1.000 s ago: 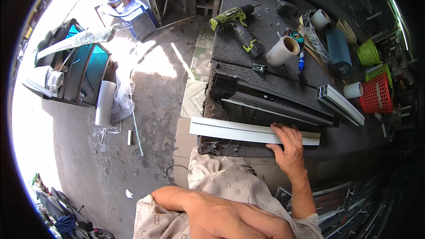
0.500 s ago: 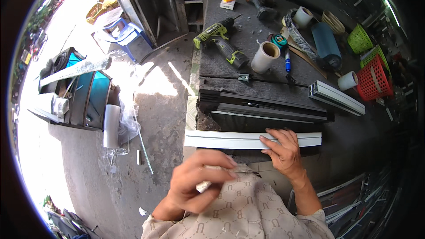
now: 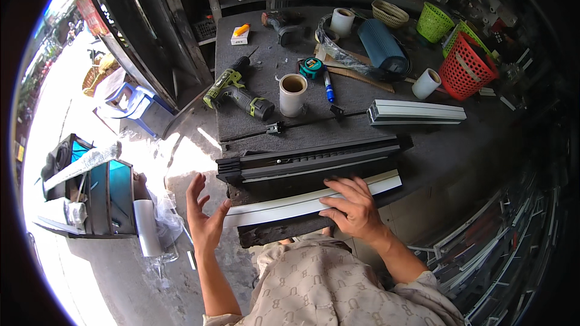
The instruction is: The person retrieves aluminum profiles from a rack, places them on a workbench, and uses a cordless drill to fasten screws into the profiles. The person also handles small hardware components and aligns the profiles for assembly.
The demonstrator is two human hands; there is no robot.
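Dark workbench (image 3: 332, 127) carries a white profile (image 3: 296, 208) along its near edge. Right hand (image 3: 356, 212) grips the profile between thumb and fingers; left hand (image 3: 206, 217), spread wide, stands beside its left end. Apparent step: positioning. Next move likely requires a left-hand grip.

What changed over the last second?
Left hand swung from in front of the body out to the left end of the white strip, fingers spread. The view turned too, so table items sit further left in frame. Unchanged: right hand on the strip; dark rails and drill lying on the table.
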